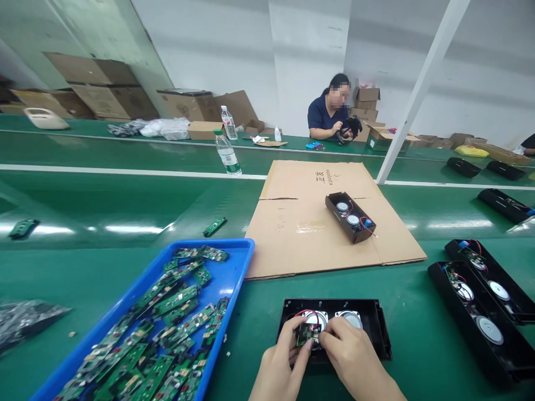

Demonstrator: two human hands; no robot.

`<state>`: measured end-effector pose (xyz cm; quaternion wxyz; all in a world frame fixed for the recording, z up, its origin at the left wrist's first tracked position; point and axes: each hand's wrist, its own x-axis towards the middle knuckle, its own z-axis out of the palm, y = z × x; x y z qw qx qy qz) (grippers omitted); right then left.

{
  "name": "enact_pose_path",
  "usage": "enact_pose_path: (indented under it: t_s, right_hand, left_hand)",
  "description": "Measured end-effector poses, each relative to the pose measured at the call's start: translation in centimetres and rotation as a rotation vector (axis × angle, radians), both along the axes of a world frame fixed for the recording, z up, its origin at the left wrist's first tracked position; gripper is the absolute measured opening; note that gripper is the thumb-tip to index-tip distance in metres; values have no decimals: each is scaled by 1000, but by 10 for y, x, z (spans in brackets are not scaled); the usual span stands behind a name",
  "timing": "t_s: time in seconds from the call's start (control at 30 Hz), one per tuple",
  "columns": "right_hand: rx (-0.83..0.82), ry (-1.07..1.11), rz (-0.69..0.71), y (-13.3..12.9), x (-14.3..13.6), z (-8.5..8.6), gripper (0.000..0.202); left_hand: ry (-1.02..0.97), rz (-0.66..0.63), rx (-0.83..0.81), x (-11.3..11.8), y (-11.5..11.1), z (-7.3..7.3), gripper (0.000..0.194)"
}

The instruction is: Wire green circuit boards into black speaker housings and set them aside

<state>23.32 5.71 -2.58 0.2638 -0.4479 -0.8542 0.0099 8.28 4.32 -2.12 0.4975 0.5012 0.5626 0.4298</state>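
I pinch the circuit board in my left hand, keeping it steady while my right fingertips work gently beside it.

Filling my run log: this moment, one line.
Left hand: holding circuit board | Right hand: fingertips at its edge | Speaker case: beneath hands | Blue tray: loose boards

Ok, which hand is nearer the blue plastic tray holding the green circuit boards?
Left. The left hand is just right of the tray, across a strip of green tabletop; the right hand is farther right, beyond the left one.
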Motion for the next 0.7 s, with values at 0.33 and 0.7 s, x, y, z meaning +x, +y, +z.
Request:
enact_pose_path:
  t_s: [0.33, 0.7]
  right_hand:
    - [-217, 163, -56, 0, 4, -15, 20]
    - [-394, 53, -107, 4, 4, 9, 30]
  left_hand:
    - [97, -94, 183, -8, 0, -3, 21]
    - [16, -57, 151, -6, -1, -5, 23]
